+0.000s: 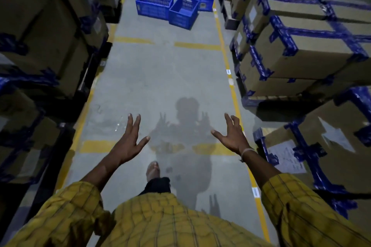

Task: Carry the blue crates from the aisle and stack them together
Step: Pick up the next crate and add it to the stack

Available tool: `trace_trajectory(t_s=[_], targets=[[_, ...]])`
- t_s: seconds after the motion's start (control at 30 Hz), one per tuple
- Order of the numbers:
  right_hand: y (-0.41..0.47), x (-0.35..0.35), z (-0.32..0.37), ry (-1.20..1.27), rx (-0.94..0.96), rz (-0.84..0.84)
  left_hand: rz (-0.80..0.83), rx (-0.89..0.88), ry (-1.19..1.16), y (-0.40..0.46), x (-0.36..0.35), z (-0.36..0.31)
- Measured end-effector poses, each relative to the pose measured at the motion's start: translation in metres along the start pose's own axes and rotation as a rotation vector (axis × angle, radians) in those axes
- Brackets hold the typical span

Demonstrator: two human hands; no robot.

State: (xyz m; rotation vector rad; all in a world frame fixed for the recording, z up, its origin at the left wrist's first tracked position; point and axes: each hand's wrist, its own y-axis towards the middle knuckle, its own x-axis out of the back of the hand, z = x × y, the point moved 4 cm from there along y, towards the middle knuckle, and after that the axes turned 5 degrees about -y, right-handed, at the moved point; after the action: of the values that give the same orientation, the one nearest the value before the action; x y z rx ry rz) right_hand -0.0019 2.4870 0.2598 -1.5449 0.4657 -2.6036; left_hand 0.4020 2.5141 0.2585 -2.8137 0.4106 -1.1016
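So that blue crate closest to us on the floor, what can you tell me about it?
The nearest blue crate looks like moulded plastic, with an open top, slotted lattice walls and a handle slot near the rim. It looks empty, stands upright on the grey floor and is turned at an angle to the aisle. It sits close against a wider crate on its left; neither hand is near it.

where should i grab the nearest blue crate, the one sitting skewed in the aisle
Probably by the handle slots just under the rim on its two short ends, one hand each side. The nearest crate stands upright, open-topped and turned corner-on, so step round and reach down from above.
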Motion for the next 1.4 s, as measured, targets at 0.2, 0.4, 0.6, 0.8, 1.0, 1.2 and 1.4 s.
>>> trace_trajectory(t_s=[0.2, 0.4, 0.6, 0.8, 1.0, 1.2, 1.4], targets=[[0.122, 0.023, 0.061, 0.086, -0.039, -0.021, 0.098, -0.023, 0.103, 0.139, 0.080, 0.031], [0.230, 0.031, 0.094, 0.218, -0.096, -0.036, 0.128, -0.051, 0.146, 0.277, 0.151, 0.032], [0.363, 0.052, 0.114, 0.212, -0.108, -0.036, 0.121, -0.065, 0.146, 0.415, 0.178, 0.031], [0.518, 0.094, 0.125, 0.232, -0.109, -0.039, 0.109, -0.025, 0.121, 0.558, 0.190, 0.024], [0.665, 0.165, 0.164, 0.140, -0.035, -0.010, 0.046, -0.026, 0.084, 0.694, 0.235, -0.003], [0.805, 0.206, 0.208, 0.078, 0.040, 0.016, -0.020, 0.021, 0.004, 0.803, 0.265, 0.003], [0.952, 0.222, 0.248, 0.041, 0.059, 0.016, -0.007, 0.076, -0.010, 0.933, 0.299, 0.033]])
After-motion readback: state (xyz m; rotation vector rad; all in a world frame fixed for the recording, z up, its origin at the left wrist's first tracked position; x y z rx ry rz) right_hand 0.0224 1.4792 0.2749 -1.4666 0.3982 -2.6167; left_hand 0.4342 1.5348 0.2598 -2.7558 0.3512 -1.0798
